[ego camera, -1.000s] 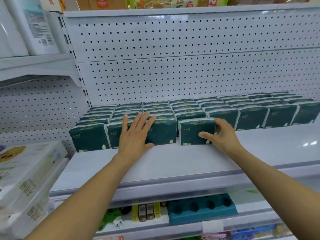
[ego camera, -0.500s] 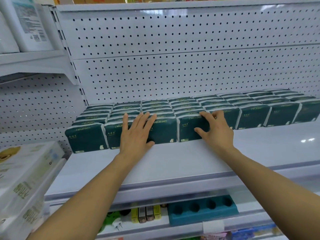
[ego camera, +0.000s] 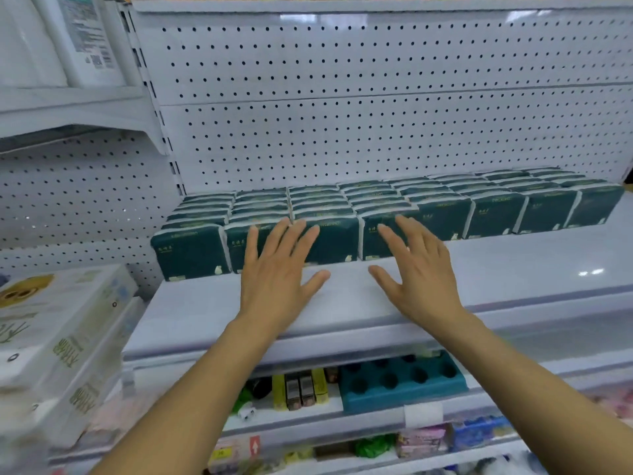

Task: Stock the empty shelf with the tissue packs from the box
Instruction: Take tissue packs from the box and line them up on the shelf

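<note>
Although the box itself is nowhere in sight from where the head camera looks, the shelf (ego camera: 513, 269) it was meant to feed is no longer bare: dark green tissue packs (ego camera: 442, 217) stand upright in about eight columns from the left upright to the right edge of view, several deep against the pegboard back panel (ego camera: 342, 132). The front row is not level, I'd say; the left columns sit further forward than the right ones, stepping back toward the wall, and a broad strip of white shelf lies bare in front of them. Both hands are spread flat with fingers straight and apart, holding nothing. The left hand (ego camera: 277, 279) has its fingertips over the face of the second and third front packs, and the right hand (ego camera: 416, 272) reaches over the fourth; whether the fingers press the wrappers or hover just off them I cannot tell. To my eye the stocking is largely done and this is squaring-up of the front faces. What may remain is filling the empty front strip, if more packs are left, which cannot be seen. Below, a blue moulded tray (ego camera: 400, 378) and small cartons sit on the lower shelf, and large white packages (ego camera: 51, 337) are stacked at the left.
</note>
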{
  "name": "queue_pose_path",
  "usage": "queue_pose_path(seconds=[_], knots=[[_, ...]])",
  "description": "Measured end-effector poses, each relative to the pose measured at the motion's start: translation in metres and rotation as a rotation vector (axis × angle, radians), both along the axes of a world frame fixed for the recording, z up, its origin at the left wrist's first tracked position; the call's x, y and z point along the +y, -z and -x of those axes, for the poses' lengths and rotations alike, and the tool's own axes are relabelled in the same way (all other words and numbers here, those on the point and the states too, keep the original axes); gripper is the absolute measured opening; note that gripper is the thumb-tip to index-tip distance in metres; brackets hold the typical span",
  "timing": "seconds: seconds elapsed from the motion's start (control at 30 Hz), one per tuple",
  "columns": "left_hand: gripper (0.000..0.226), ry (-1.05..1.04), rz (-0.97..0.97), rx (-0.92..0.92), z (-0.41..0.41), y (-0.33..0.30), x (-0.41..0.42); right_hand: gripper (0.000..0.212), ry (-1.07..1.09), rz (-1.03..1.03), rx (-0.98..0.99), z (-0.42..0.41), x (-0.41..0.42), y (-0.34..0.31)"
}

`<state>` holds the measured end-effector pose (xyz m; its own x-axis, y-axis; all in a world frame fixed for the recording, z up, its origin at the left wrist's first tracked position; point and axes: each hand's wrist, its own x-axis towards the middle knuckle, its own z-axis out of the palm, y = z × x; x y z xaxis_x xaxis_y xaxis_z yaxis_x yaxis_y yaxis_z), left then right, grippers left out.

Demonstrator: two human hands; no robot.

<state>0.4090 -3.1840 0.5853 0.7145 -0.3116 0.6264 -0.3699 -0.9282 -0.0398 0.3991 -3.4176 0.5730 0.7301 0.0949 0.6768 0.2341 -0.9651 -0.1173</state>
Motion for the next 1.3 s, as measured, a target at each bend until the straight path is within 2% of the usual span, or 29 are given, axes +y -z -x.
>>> queue_pose_path(seconds=[0.13,0.33,0.43,0.57,0.73,0.93,1.13,1.3], knots=[[0.058,0.075,0.107,-0.017,0.062,0.019,0.028,0.053,-0.096,-0.015,-0.010,0.062,0.044,0.010],[0.050,0.158,0.110,-0.019,0.154,0.066,0.087,0.043,-0.237,0.006,-0.011,0.143,0.114,0.053],[0.046,0.165,0.141,0.025,0.195,0.100,0.126,0.040,-0.320,0.007,0.075,0.177,0.148,0.087],[0.049,0.039,0.135,0.230,0.240,0.155,0.182,0.036,-0.367,0.058,0.276,0.207,0.186,0.144],[0.057,-0.146,0.183,0.667,0.278,0.243,0.229,0.034,-0.415,0.146,0.638,0.224,0.216,0.223],[0.053,-0.257,0.245,0.940,0.303,0.343,0.246,0.037,-0.484,0.225,0.980,0.222,0.235,0.307],[0.044,-0.349,0.188,1.028,0.297,0.425,0.249,0.034,-0.491,0.301,1.104,0.207,0.260,0.385],[0.041,-0.398,0.069,1.004,0.291,0.478,0.250,0.033,-0.523,0.345,1.081,0.188,0.285,0.434]])
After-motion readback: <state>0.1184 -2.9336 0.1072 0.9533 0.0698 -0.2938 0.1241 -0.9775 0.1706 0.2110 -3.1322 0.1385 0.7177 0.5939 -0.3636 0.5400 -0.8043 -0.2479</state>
